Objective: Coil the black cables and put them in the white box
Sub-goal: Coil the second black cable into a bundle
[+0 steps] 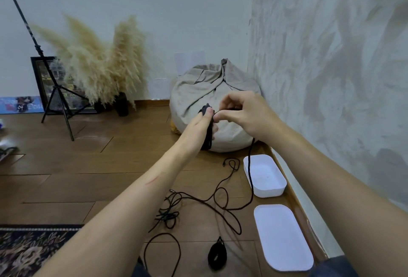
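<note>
Cable loops [207, 131] hang in a black bundle from the left hand [204, 120], which is closed round them above the floor in front of a beige beanbag [198, 91]. The right hand [240, 113] pinches the running strand just beside it, fingers nearly closed; that strand drops past the open white box [265, 175] near the wall-side edge of the floor. More loose cables [174, 208] sprawl on the wooden floor [77, 155], a finished coil [217, 254] lies nearer, and the lid [282, 237] rests by the wall. The cord looks light, limp and a little springy, so gripping the gathered loops at their top should keep them from slipping. A poster [21, 104] at the far left carries blurred lettering; only "of" seems readable.
</note>
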Available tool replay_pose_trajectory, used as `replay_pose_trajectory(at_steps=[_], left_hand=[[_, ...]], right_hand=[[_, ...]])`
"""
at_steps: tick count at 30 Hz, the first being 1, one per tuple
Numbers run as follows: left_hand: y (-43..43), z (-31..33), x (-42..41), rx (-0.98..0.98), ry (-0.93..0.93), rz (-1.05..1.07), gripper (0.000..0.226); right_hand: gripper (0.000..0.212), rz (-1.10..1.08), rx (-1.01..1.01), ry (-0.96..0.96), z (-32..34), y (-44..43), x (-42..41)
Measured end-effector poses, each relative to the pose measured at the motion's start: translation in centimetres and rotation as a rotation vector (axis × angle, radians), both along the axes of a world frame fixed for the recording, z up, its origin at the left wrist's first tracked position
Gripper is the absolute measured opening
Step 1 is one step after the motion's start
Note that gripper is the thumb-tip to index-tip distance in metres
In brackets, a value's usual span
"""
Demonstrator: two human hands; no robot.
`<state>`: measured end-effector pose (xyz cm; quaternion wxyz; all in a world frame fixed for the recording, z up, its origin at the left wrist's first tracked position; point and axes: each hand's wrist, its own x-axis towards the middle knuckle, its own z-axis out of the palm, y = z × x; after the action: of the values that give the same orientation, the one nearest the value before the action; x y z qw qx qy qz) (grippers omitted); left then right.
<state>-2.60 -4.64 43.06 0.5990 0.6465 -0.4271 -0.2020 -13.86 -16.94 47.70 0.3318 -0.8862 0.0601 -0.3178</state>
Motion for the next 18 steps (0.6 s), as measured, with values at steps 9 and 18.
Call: replay_pose_trajectory(at_steps=[9,18], left_hand=[[0.8,0.3,-3.5,0.036,-0.016,-0.118,0.064],[0.4,-0.5,-3.5,0.078,-0.191,0.064,0.047]], right_hand=[[0.015,0.070,0.231,0.091,-0.4,-1.9,-1.7],[0.011,0.077,0.127,0.209,0.6,-3.1,-2.9]])
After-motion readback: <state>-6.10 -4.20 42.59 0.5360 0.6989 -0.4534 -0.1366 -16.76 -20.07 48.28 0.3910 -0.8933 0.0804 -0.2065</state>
